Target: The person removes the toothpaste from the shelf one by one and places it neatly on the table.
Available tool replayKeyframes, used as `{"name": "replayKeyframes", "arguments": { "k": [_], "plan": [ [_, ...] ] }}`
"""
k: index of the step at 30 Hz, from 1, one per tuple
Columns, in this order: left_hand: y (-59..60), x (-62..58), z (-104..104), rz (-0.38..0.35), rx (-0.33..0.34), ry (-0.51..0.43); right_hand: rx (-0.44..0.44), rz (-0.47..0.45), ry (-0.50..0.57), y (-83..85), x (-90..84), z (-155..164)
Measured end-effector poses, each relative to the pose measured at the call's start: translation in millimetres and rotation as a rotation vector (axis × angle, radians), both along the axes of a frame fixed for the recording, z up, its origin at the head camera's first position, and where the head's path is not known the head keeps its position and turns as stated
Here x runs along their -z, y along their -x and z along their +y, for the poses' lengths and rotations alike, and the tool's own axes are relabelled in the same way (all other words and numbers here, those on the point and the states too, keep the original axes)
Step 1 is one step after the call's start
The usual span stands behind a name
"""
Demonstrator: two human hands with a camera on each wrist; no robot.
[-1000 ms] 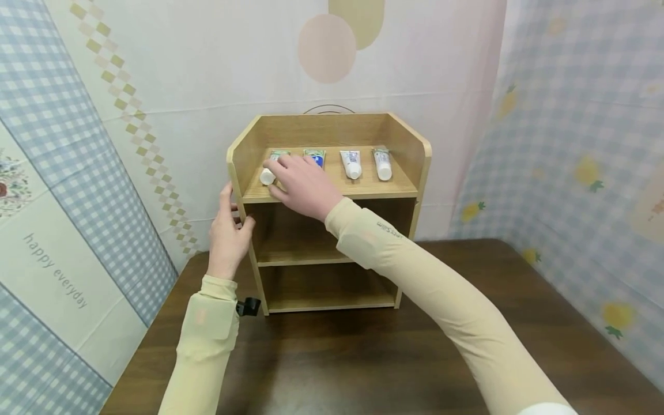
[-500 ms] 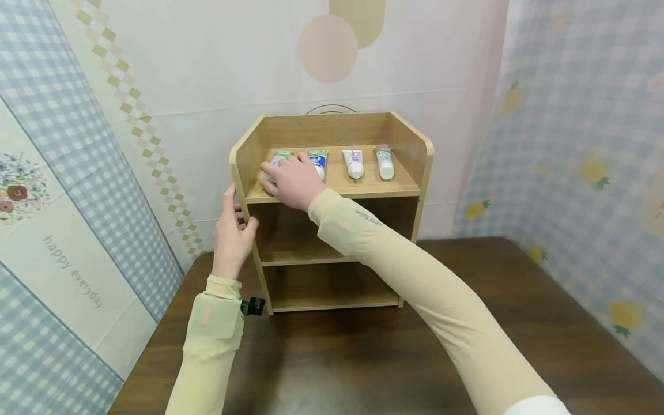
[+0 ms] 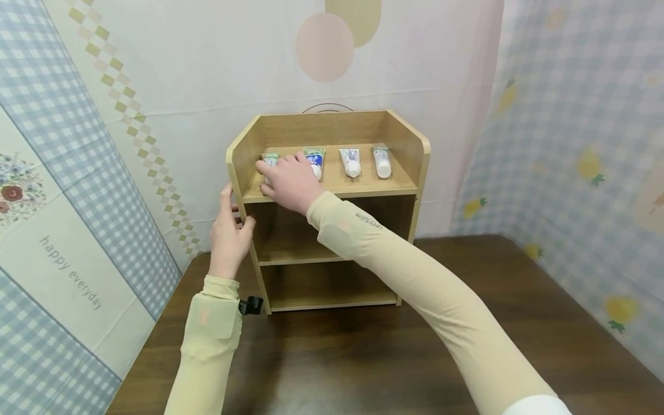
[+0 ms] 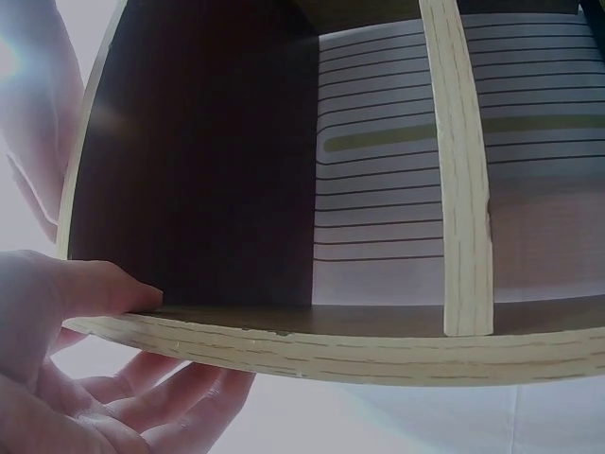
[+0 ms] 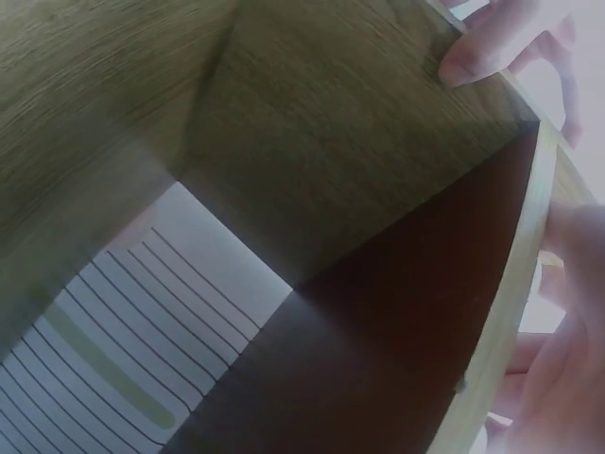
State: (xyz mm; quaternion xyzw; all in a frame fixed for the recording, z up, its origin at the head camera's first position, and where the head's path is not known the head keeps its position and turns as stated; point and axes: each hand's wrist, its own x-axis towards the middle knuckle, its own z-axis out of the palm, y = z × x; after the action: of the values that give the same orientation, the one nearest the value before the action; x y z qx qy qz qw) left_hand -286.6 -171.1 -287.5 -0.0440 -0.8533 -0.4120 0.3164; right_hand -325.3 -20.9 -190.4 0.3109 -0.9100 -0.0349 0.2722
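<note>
Left hand (image 3: 228,233) grips the wooden shelf's (image 3: 404,144) side at nine o'clock; right hand (image 3: 290,181) closes fingers over the leftmost tube (image 3: 269,160), likely mid-pickup; lifting comes next.

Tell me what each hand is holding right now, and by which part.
The left hand grips the wooden shelf unit by its left side panel. The right hand covers the leftmost tube near its cap; a grip cannot be told.

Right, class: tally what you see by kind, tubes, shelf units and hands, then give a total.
Tubes: 4 (first, second, third, fourth)
Shelf unit: 1
Hands: 2 (left hand, right hand)
Total: 7
</note>
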Motion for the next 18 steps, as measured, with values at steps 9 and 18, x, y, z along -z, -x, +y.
{"name": "replayKeyframes", "arguments": {
  "k": [9,18],
  "plan": [
    [-0.9,-0.4,-1,-0.007,-0.008,0.004,-0.021,0.044,0.069,-2.4,3.5,1],
    [-1.2,-0.7,-2,-0.011,-0.004,-0.001,-0.087,0.200,0.189,-9.8,14.6,6]
  ]
}}
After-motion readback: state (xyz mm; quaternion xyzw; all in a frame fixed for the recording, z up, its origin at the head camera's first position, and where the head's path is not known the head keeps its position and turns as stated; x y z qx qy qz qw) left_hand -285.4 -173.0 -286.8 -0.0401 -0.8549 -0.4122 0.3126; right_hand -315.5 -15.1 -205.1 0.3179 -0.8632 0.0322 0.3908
